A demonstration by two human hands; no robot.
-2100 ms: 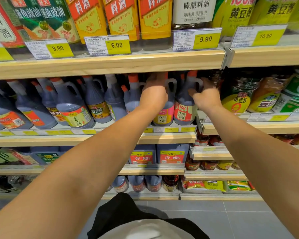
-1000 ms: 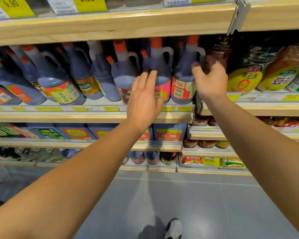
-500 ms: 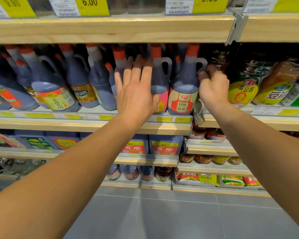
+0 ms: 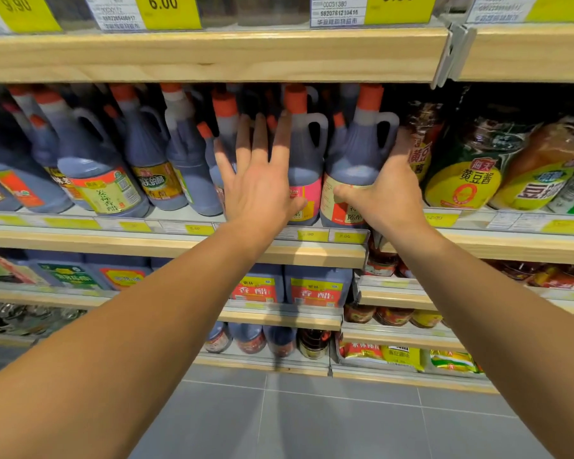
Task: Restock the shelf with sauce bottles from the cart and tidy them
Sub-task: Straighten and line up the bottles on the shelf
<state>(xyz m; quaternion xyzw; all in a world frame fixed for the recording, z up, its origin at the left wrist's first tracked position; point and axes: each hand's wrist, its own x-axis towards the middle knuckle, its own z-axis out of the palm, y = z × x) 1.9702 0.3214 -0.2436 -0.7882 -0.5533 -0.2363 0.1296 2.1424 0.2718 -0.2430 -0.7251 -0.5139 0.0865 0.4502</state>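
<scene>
Dark sauce bottles with orange caps and side handles fill the middle shelf [image 4: 146, 243]. My left hand [image 4: 259, 190] is spread flat with straight fingers against the bottles, beside a pink-labelled bottle [image 4: 307, 160], and it hides the bottle behind it. My right hand [image 4: 388, 197] holds the rightmost bottle [image 4: 358, 154], which has a red and cream label. Its thumb lies across the label and its fingers wrap round the bottle's right side, out of sight. No cart is in view.
More dark bottles [image 4: 93, 167] lean at the left of the same shelf. Yellow bean-paste jars [image 4: 461, 183] stand just right of my right hand. The upper shelf board [image 4: 212, 54] hangs low over the caps. Blue vinegar jugs [image 4: 315, 289] sit below, above grey floor tiles [image 4: 312, 419].
My right hand slid down from the handle area to the body of the rightmost bottle, thumb now across its label. My left hand stayed flat and shifted slightly toward the pink-labelled bottle.
</scene>
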